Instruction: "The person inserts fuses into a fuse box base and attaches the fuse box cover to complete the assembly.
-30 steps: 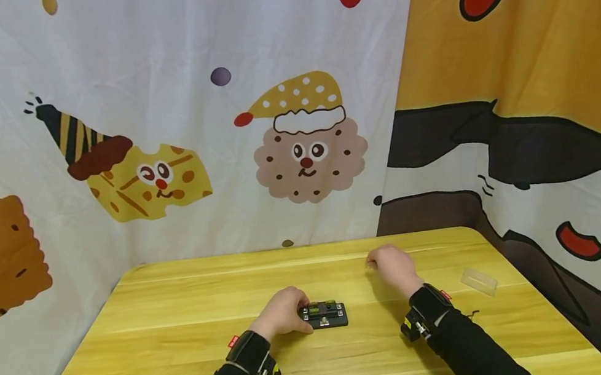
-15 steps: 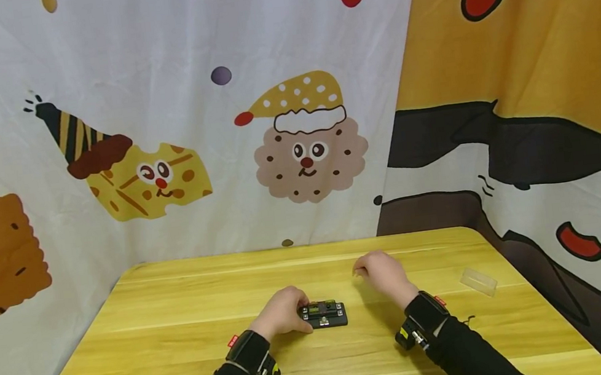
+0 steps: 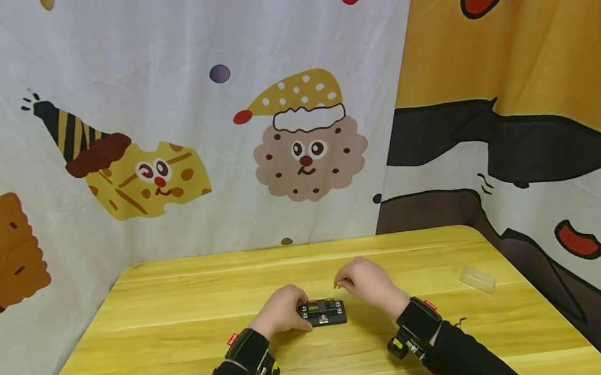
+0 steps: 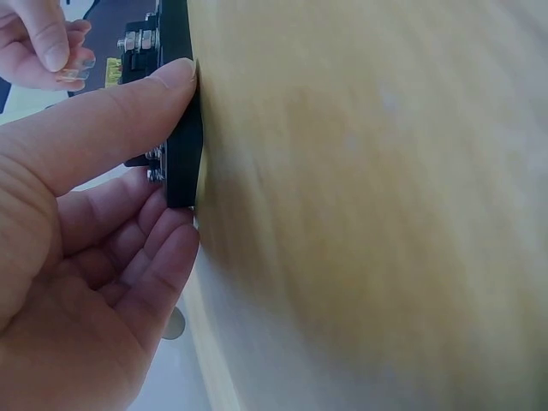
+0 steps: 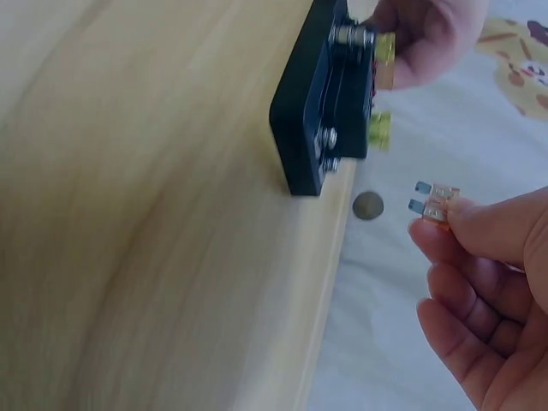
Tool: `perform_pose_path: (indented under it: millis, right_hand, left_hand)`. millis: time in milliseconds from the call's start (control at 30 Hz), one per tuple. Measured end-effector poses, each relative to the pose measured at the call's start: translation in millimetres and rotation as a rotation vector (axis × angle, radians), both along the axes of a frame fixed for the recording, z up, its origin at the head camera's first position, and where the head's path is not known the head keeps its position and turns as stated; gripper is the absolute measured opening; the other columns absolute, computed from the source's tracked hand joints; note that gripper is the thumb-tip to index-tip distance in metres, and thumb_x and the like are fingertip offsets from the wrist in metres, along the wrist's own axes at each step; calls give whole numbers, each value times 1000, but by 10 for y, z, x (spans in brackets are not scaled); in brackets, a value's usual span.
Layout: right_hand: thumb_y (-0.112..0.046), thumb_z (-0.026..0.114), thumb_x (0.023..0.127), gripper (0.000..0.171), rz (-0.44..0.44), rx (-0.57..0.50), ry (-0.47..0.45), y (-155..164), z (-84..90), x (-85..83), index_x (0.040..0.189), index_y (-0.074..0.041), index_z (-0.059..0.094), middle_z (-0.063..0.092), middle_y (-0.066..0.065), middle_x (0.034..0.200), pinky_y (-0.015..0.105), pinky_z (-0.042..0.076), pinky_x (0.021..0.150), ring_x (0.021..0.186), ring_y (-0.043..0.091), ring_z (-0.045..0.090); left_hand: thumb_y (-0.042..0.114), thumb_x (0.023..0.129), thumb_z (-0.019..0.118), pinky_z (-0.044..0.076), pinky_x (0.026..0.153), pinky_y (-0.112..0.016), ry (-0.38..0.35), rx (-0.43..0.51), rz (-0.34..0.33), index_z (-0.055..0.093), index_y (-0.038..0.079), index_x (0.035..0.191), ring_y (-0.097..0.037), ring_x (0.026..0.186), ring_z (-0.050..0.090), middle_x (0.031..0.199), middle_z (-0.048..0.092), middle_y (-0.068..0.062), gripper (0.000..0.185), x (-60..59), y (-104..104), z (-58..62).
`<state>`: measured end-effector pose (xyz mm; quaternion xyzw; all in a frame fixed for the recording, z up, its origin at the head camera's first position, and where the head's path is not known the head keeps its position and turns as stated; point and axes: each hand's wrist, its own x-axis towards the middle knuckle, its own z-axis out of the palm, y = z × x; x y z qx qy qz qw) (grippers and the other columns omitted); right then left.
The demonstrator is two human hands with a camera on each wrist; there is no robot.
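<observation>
A black fuse block (image 3: 329,319) with metal terminal screws lies on the table in the head view. My left hand (image 3: 283,311) grips its left end; in the left wrist view the thumb lies along the near side, fingers on the far side. Two yellow blade fuses (image 5: 379,130) stand in the block, as the right wrist view shows. Between thumb and forefinger my right hand (image 3: 368,280) pinches a clear orange blade fuse (image 5: 438,204), its two metal prongs sticking out. This hand is above the table, just beyond the block's right end.
A clear shallow plastic case (image 3: 478,280) lies at the right of the wooden table (image 3: 185,349). Behind the table hangs a printed cloth (image 3: 167,91). A small dark strand (image 3: 461,322) shows beside the right sleeve.
My right hand has moved left and slightly nearer, from right of the fuse block to close by it, with the blade fuse. The left hand and the block have stayed put.
</observation>
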<state>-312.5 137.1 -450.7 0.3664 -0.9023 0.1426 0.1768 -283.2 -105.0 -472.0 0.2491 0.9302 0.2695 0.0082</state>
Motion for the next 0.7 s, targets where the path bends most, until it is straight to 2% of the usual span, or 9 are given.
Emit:
perform_pose_path:
  millis: [200, 467, 700]
  right_hand:
    - [-11, 77, 86, 6, 80, 42, 29, -99, 41, 59, 86, -16, 76, 69, -6, 82, 33, 51, 78, 81, 16, 63]
    - [-12, 79, 84, 6, 55, 86, -11, -167, 61, 171, 86, -17, 76, 67, -7, 83, 30, 51, 74, 84, 16, 60]
    - [-13, 79, 84, 4, 58, 96, -19, -183, 37, 223, 84, -17, 76, 66, -6, 81, 29, 50, 70, 79, 15, 59]
  left_hand:
    - [20, 63, 94, 49, 78, -36, 10, -9, -4, 69, 4, 95, -16, 80, 55, 88, 60, -2, 43, -15, -1, -9]
    - [19, 63, 94, 48, 78, -35, 22, -23, -8, 69, 5, 94, -16, 80, 54, 88, 59, -1, 43, -15, 6, -16]
    - [20, 62, 94, 48, 77, -34, 27, -24, -11, 69, 5, 94, -14, 79, 52, 87, 59, 0, 43, -26, -1, -28]
